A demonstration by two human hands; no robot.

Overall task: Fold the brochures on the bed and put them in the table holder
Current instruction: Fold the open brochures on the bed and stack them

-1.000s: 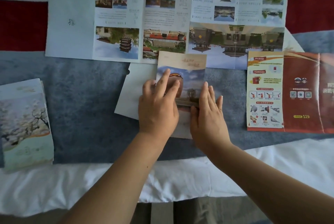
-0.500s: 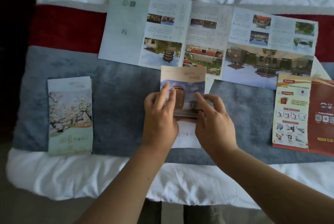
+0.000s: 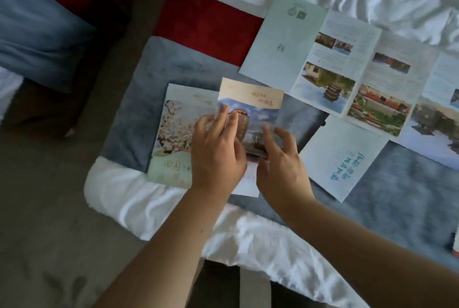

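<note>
A folded brochure [image 3: 258, 106] with a tower picture on its cover is held between both hands near the bed's left corner. My left hand [image 3: 216, 151] lies across its left half with fingers stretched over the cover and the thumb hidden. My right hand [image 3: 282, 163] pinches its right edge with curled fingers. The brochure overlaps a folded blossom brochure [image 3: 173, 133] lying on the grey blanket [image 3: 129, 113]. A long unfolded brochure [image 3: 345, 71] lies spread behind. No table holder is in view.
A white sheet with blue writing [image 3: 342, 158] lies right of my hands. A red brochure's edge [image 3: 455, 245] shows at the far right. The bed's corner [image 3: 114, 190] borders carpet floor [image 3: 49, 208] on the left; a second bed [image 3: 37, 21] stands at the upper left.
Both hands have carried the tower brochure left, off the white sheet and onto the blossom brochure. My view has swung left, showing the floor and the other bed.
</note>
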